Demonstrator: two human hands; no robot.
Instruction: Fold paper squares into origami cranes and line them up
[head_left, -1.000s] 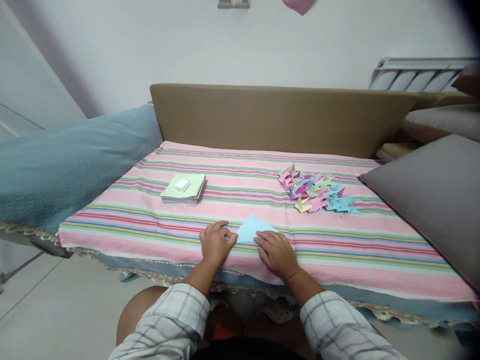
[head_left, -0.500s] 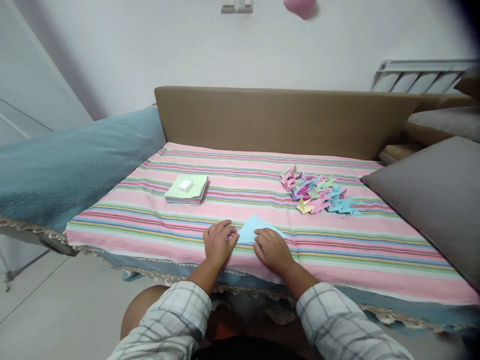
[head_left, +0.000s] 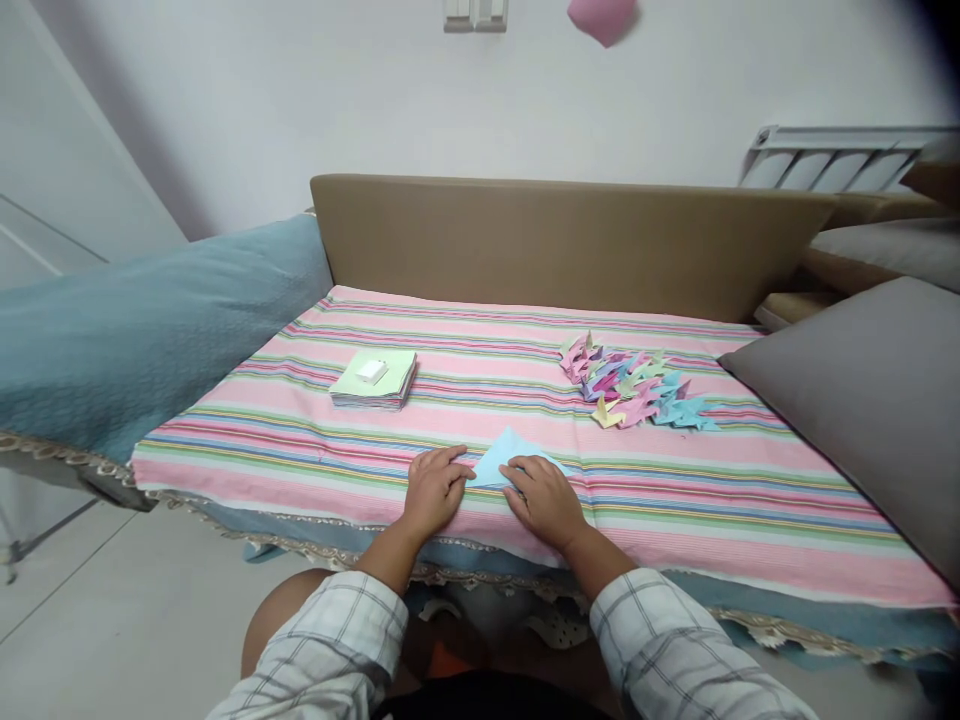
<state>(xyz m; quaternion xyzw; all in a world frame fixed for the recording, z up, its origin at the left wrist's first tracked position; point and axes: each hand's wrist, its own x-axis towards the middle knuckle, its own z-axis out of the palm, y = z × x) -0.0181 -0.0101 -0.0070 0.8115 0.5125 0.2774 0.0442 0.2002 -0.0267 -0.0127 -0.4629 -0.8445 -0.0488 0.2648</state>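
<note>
A light blue sheet of origami paper [head_left: 501, 455], folded into a triangle, lies on the striped cloth with its point facing away from me. My left hand [head_left: 435, 490] has thumb and fingertips at the paper's left corner, closed on it. My right hand [head_left: 546, 502] rests over the right half, its bent fingers pressing the paper near the lower folded edge and hiding part of it. Farther right lies a cluster of folded paper cranes [head_left: 630, 388] in pink, purple, green, yellow and blue. To the left stands a stack of square paper [head_left: 394, 375], a small white block [head_left: 371, 371] on top.
The pink striped cloth [head_left: 480, 370] covers the seat up to a brown backrest [head_left: 570, 245]. A blue-covered armrest [head_left: 187, 310] bounds the left side, and a grey cushion [head_left: 862, 390] leans at the right. The front edge has lace trim above my knees.
My right hand has shifted slightly left along the paper's lower edge. My left hand stays at the left corner, its fingers adjusting a little. The view has moved slightly.
</note>
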